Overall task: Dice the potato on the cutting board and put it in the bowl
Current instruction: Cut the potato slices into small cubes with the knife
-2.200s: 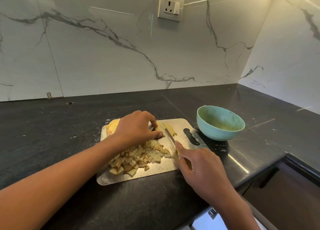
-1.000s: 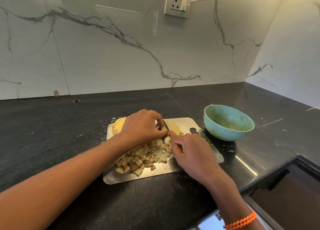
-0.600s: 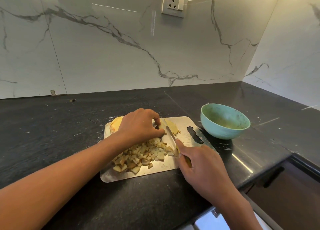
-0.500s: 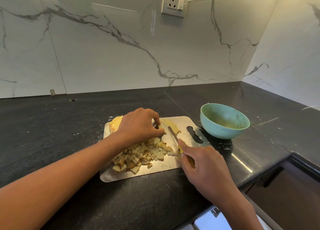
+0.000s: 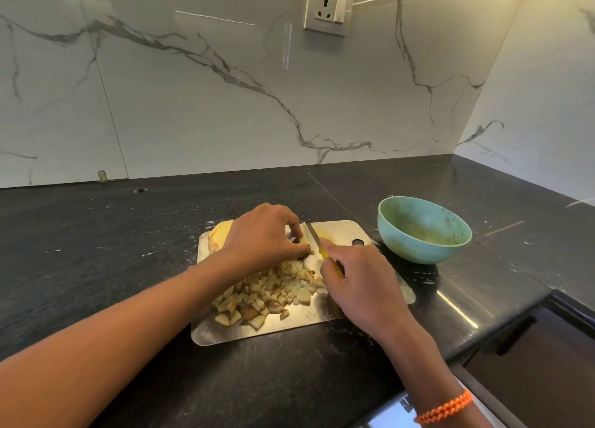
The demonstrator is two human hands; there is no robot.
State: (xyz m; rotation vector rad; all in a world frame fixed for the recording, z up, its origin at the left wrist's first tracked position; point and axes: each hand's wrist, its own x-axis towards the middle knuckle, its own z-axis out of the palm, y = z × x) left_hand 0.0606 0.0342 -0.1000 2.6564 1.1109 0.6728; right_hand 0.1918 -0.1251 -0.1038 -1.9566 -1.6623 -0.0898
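Potato: we see a pale yellow potato piece [image 5: 323, 233] lying at the far middle of the board, partly hidden by both hands, with the knife blade laid against it.
Diced pile: a heap of small tan and pale cubes [image 5: 269, 294] sits on the near middle of the board, just near of the left hand.
Uncut part: a rounded yellow chunk of potato [image 5: 217, 239] shows at the far left corner of the board, behind the left hand.
Board: we work on a shiny rectangular steel cutting board [image 5: 289, 326] with a dark handle slot at its right end.
Left hand: our left hand [image 5: 262, 236] is arched over the potato piece, fingertips curled down and pinning it (the thumb is tucked out of sight).
Right hand: our right hand [image 5: 357, 286] grips the yellow handle of a small steel-bladed knife [image 5: 312, 233], index finger stretched along the top.
Bowl: a round teal bowl [image 5: 425, 231] stands just right of the board; we see no cubes in it.
Counter: a black speckled stone countertop [image 5: 96, 250] carries everything.
Wrist: an orange beaded bracelet [image 5: 446, 408] circles the right wrist.
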